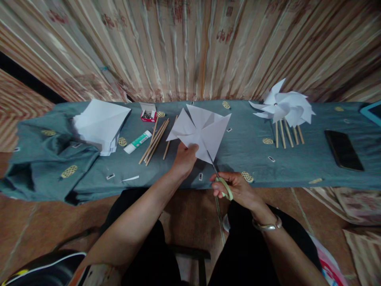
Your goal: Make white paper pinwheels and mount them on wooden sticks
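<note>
My left hand (186, 159) pinches the near edge of a white paper square (216, 121), thumb on top. Slits run inward from the square's corners, leaving the flaps slightly parted. In my right hand (233, 186) are scissors (225, 188) with light green handles, the fingers through the loops. Their blades meet the paper at its near corner, along a cut. Just left of the paper lie several thin wooden sticks (156, 143), with a glue stick (138, 142) and a small red box of metal pins (148, 114) beyond them.
White paper sheets (102, 119) are stacked at the left of the cloth-covered table (247, 147). Finished paper pinwheels (287, 105) on sticks lie at the right, beside a dark phone (343, 150). A blue-edged object (372, 112) sits at the far right. A striped curtain (190, 51) hangs behind.
</note>
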`<state>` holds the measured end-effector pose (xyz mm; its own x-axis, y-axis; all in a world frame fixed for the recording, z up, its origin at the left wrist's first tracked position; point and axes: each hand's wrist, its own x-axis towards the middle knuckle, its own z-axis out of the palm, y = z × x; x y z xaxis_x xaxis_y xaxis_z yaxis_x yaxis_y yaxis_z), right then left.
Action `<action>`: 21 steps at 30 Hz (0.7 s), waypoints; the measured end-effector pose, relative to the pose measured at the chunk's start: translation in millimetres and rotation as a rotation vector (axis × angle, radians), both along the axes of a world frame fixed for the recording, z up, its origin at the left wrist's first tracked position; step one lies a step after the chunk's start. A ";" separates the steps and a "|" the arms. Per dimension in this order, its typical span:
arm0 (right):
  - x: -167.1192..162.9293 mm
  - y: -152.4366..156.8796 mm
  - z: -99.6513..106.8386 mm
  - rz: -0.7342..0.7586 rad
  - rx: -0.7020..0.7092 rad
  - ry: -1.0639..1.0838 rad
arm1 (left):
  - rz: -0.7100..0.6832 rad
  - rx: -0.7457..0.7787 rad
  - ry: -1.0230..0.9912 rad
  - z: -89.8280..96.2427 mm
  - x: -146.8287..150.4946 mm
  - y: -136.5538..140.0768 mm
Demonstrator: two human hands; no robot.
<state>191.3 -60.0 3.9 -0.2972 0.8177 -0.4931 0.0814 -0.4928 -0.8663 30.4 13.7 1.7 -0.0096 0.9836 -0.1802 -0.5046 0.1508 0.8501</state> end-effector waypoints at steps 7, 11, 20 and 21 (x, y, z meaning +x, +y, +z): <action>-1.3 0.8 3.1 -0.016 -0.020 -0.001 | 0.004 -0.008 0.029 -2.1 0.6 -2.3; -1.3 0.8 1.6 -0.035 -0.033 0.032 | 0.012 -0.026 0.025 -3.7 2.4 -5.6; -1.7 1.7 -0.4 -0.041 -0.055 0.034 | 0.005 -0.007 0.033 -3.6 1.5 -6.7; -2.1 2.0 0.1 -0.040 -0.055 0.033 | 0.013 -0.011 0.032 -3.8 1.5 -6.6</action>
<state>189.2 -58.0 4.0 -0.2816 0.8014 -0.5276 0.0322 -0.5417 -0.8400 31.9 7.0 -2.0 -0.0281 0.9814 -0.1901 -0.4787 0.1537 0.8644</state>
